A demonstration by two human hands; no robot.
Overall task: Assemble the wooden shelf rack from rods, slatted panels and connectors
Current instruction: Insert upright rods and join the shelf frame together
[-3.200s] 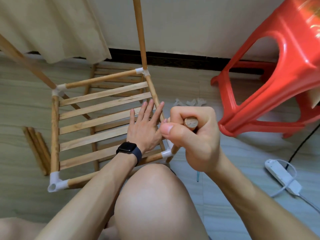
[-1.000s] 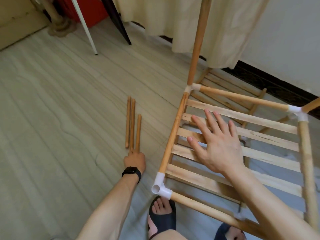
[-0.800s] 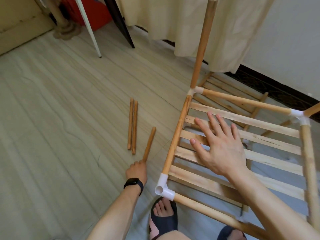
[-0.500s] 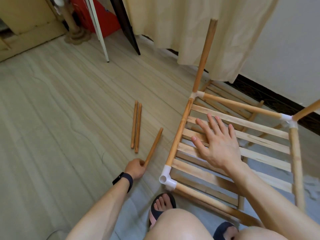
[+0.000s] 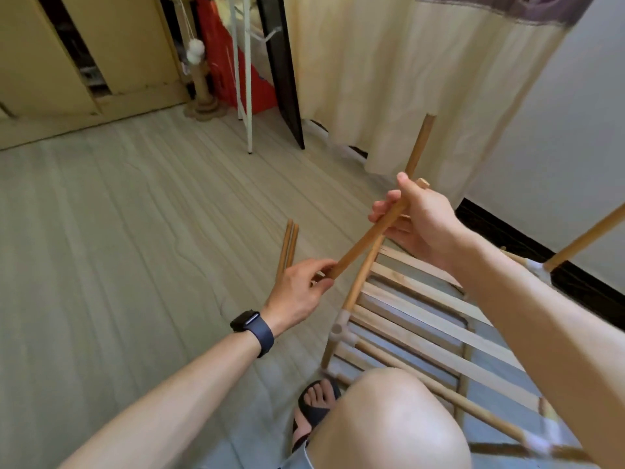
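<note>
Two spare round wooden rods (image 5: pixel 286 245) lie side by side on the floor, beyond and left of the white plastic corner connector (image 5: pixel 340 330). The left hand (image 5: pixel 301 286), up-left of the connector, pinches the lower end of a loose round wooden rod (image 5: pixel 367 240), which slants above the connector. The right hand (image 5: pixel 419 221), up-right of it, is wrapped round the rod's upper end. The pale slatted wooden panel (image 5: pixel 422 316) extends right of the connector.

Judgement: the connector's upward socket appears unfilled. Stand the rod vertical over it and press straight down, without skew.

The pale wood-grain plank floor (image 5: pixel 135 231) looks level. A cream curtain (image 5: pixel 389 79) hangs beyond the connector.
</note>
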